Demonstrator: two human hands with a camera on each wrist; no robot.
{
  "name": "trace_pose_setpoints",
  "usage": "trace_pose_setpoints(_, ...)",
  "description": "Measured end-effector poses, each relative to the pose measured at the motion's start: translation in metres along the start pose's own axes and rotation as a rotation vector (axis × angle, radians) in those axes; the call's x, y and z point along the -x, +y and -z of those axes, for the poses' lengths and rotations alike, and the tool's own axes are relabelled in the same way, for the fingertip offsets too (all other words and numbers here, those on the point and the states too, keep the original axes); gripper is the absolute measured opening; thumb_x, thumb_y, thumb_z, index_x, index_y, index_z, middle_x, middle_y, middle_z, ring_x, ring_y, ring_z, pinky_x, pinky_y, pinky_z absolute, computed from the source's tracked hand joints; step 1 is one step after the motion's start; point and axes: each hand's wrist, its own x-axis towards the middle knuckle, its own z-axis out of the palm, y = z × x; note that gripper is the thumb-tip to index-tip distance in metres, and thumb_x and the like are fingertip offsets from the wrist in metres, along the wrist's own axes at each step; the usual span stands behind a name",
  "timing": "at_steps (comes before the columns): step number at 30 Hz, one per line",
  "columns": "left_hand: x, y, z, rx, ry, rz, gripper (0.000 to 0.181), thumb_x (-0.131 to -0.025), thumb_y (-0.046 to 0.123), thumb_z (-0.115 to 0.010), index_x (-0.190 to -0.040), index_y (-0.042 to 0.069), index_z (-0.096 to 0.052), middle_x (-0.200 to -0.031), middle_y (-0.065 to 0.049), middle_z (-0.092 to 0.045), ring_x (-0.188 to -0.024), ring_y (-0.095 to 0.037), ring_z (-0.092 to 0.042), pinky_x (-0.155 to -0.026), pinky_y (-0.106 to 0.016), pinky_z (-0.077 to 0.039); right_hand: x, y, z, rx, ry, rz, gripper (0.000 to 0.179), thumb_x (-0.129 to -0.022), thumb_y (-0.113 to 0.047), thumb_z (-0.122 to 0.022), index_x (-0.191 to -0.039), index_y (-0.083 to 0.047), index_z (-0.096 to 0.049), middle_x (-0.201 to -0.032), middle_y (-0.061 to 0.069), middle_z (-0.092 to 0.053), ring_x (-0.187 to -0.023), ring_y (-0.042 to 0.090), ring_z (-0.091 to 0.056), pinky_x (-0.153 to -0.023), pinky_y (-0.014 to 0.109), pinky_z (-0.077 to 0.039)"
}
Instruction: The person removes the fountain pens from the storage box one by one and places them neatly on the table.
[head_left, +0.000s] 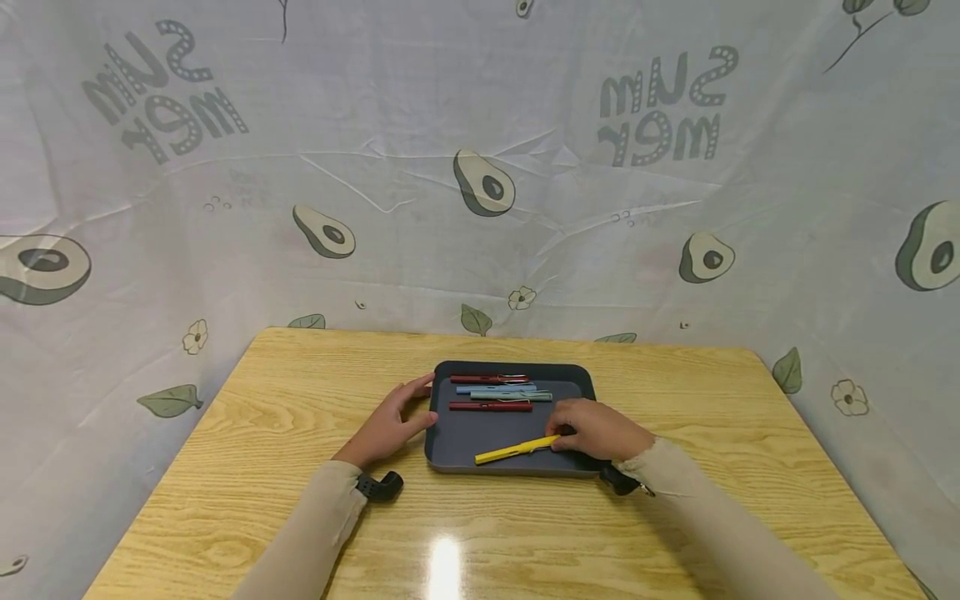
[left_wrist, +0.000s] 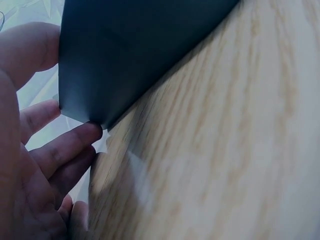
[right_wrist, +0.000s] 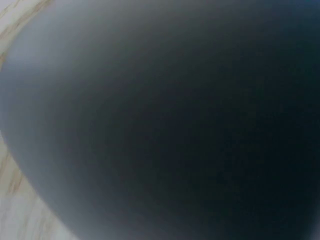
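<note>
Yellow and slim, a pen (head_left: 513,451) slants above the near edge of a dark grey tray (head_left: 468,437), its right end pinched in the right hand (head_left: 596,427); whether it touches the tray floor, I cannot tell. Left hand (head_left: 386,425) and right are well apart — the left, fingers spread, touches the tray's left edge. Toward the far edge lie four more pens, side by side: a red pen (head_left: 480,379) farthest, then a blue pen (head_left: 487,389), a pale green pen (head_left: 506,397) and a dark red pen (head_left: 480,407).
</note>
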Motion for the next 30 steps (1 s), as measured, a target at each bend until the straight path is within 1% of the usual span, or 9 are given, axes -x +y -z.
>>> trace_pose_setpoints(3,0.0,0.0,0.001,0.004,-0.009,-0.004,0.069,-0.101,0.032,-0.071,-0.161,0.028,-0.038,-0.152,-0.009,-0.051,-0.147,-0.031,-0.04,-0.119,-0.061,-0.028,0.0,0.0,0.0,0.012,0.005,0.006,0.004,-0.092,-0.021,-0.08,-0.092,-0.02,-0.076,-0.092,-0.011,-0.065,-0.081,0.005,-0.056,-0.072,0.029,-0.05)
trace_pose_setpoints(12,-0.001,0.0,0.001,-0.026,-0.021,0.009,0.072,-0.1,0.038,-0.07,-0.163,0.028,-0.035,-0.154,-0.008,-0.05,-0.147,-0.03,-0.04,-0.12,-0.06,-0.028,0.001,0.001,-0.001,0.019,0.029,0.026,0.004,-0.093,-0.02,-0.079,-0.094,-0.017,-0.077,-0.093,-0.009,-0.065,-0.081,0.006,-0.056,-0.072,0.029,-0.05)
trace_pose_setpoints(19,-0.001,0.0,0.001,-0.056,-0.014,-0.017,0.072,-0.101,0.034,-0.07,-0.163,0.022,-0.035,-0.152,-0.009,-0.052,-0.146,-0.031,-0.041,-0.12,-0.059,-0.029,0.005,0.005,0.0,0.019,0.081,0.023,0.008,-0.093,-0.016,-0.079,-0.1,-0.014,-0.079,-0.096,-0.005,-0.067,-0.085,0.009,-0.06,-0.074,0.031,-0.054)
trace_pose_setpoints(25,0.0,0.0,0.001,-0.05,-0.012,-0.027,0.071,-0.101,0.032,-0.07,-0.163,0.023,-0.036,-0.152,-0.009,-0.053,-0.146,-0.032,-0.042,-0.12,-0.06,-0.029,0.011,0.007,0.007,0.007,0.148,-0.024,0.01,-0.094,-0.016,-0.078,-0.103,-0.017,-0.078,-0.1,-0.007,-0.065,-0.09,0.01,-0.061,-0.08,0.035,-0.055)
trace_pose_setpoints(30,0.0,0.0,0.001,-0.047,-0.013,-0.034,0.071,-0.101,0.033,-0.07,-0.163,0.023,-0.035,-0.152,-0.01,-0.052,-0.146,-0.032,-0.042,-0.119,-0.061,-0.029,0.019,0.009,0.015,0.018,0.228,-0.092,0.01,-0.094,-0.017,-0.077,-0.104,-0.018,-0.078,-0.099,-0.009,-0.062,-0.089,0.009,-0.059,-0.077,0.032,-0.054)
